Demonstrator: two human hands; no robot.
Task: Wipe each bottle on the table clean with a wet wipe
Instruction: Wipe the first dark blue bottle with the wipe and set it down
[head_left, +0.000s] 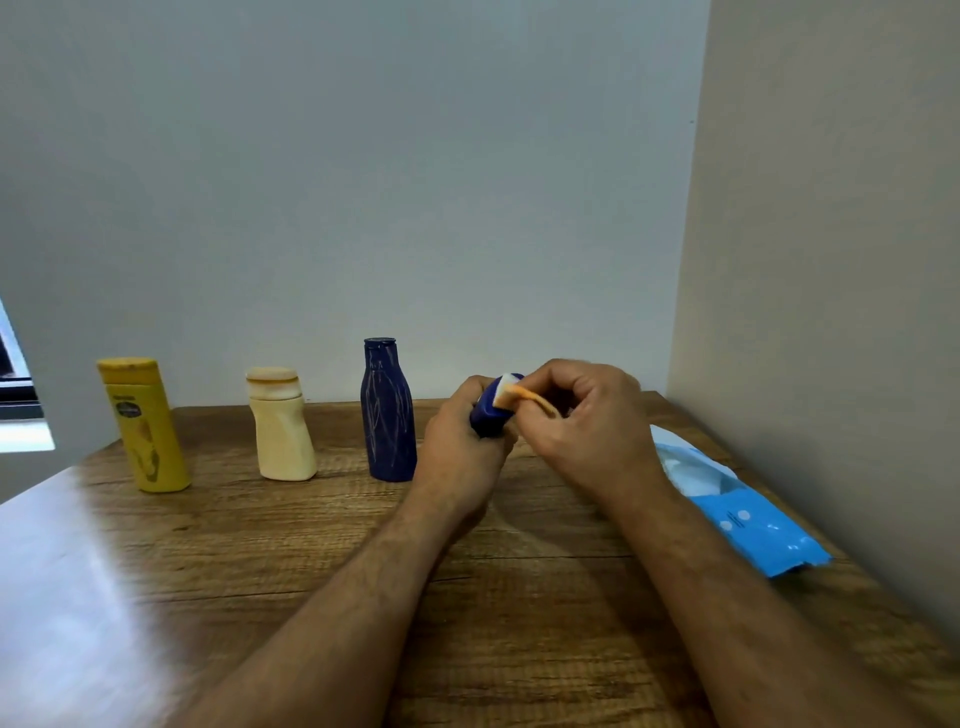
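My left hand grips a small dark blue bottle, held above the wooden table; most of the bottle is hidden in my fingers. My right hand pinches a folded wet wipe, white with an orange stain, against the bottle's top. Three more bottles stand in a row at the back: a yellow bottle at the left, a cream bottle in the middle, and a tall dark blue bottle streaked with light marks.
A blue pack of wet wipes lies open along the table's right side, next to the beige wall. A grey wall closes off the back. Glare covers the table's left front.
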